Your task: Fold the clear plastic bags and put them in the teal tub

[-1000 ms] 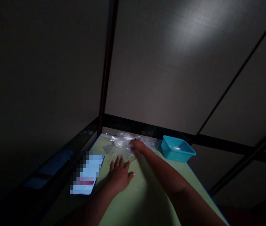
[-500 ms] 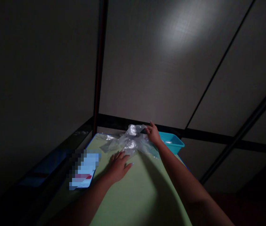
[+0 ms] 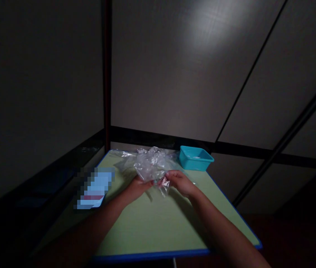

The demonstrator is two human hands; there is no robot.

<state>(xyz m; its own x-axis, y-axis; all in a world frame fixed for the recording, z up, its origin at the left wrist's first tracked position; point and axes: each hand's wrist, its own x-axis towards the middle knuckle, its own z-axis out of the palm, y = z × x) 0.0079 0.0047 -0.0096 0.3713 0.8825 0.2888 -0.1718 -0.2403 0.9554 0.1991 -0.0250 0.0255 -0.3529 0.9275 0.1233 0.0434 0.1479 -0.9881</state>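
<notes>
Clear, crumpled plastic [image 3: 149, 162] lies bunched on the far part of the green table [image 3: 146, 227], its shiny folds spreading left and right. My left hand [image 3: 139, 187] is closed on the near left side of the plastic, thumb pointing right. Close beside it, my right hand [image 3: 178, 181] pinches the plastic's near right part, and a shiny piece hangs below its fingertips. Some of the left fingers are hidden behind the plastic.
A turquoise basket [image 3: 195, 159] stands at the table's far right corner. On the left edge lies a lit phone [image 3: 95, 190], partly blurred out. Dark panelled walls rise behind the table and on its left.
My right hand has come down and toward me from the far edge. My left hand, spread before, has closed on the plastic. The plastic is bunched nearer, and the view has shifted.
</notes>
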